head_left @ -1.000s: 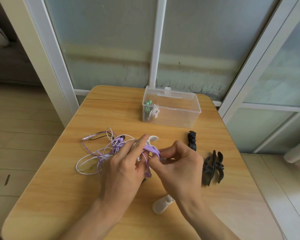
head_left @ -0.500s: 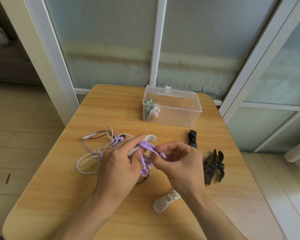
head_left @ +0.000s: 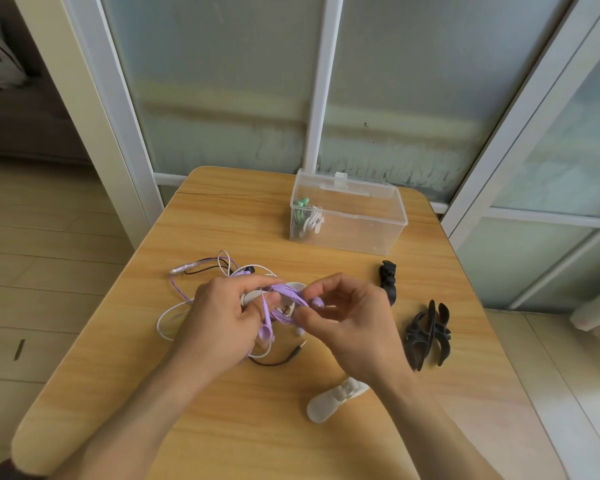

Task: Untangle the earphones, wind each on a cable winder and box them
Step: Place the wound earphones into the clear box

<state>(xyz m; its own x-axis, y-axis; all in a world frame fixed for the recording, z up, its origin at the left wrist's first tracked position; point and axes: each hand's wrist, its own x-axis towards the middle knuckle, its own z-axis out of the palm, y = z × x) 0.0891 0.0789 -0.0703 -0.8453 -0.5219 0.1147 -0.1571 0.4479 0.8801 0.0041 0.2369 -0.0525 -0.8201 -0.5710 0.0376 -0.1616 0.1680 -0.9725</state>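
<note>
A: How many winders do you count?

B: Five. A white cable winder (head_left: pixel 293 289) held between the hands, a spare white winder (head_left: pixel 336 398) lying on the wooden table (head_left: pixel 222 420) near the right wrist, a small black winder (head_left: pixel 388 278) to the right of the hands, and a larger black winder (head_left: pixel 428 334) just beyond it. The fifth, also white, sits in the clear plastic box (head_left: pixel 361 220) at the far edge, with green earphones (head_left: pixel 300 211) wound on it at the box's left end.

A: And the earphones outside the box?

B: I make out three cables in the tangle: the purple earphones (head_left: pixel 284 296), a white cable (head_left: pixel 168 317) looping out to the left, and a black cable (head_left: pixel 278 362) whose jack plug points right, below the hands. I cannot tell exactly where one runs into another.

A: What do the purple ones look like?

B: Thin pale-lilac cord, several turns bunched across the white cable winder, one earbud hanging down below the left thumb, the rest trailing left towards a translucent plug.

A: And the hands?

B: The left hand (head_left: pixel 222 320) has its fingers curled round the winder and the bunch of cord, thumb on top. The right hand (head_left: pixel 350 317) pinches the purple cord at the winder's right end, between thumb and forefinger, other fingers bent. Both are raised slightly above the table's middle, the bundle between them.
</note>
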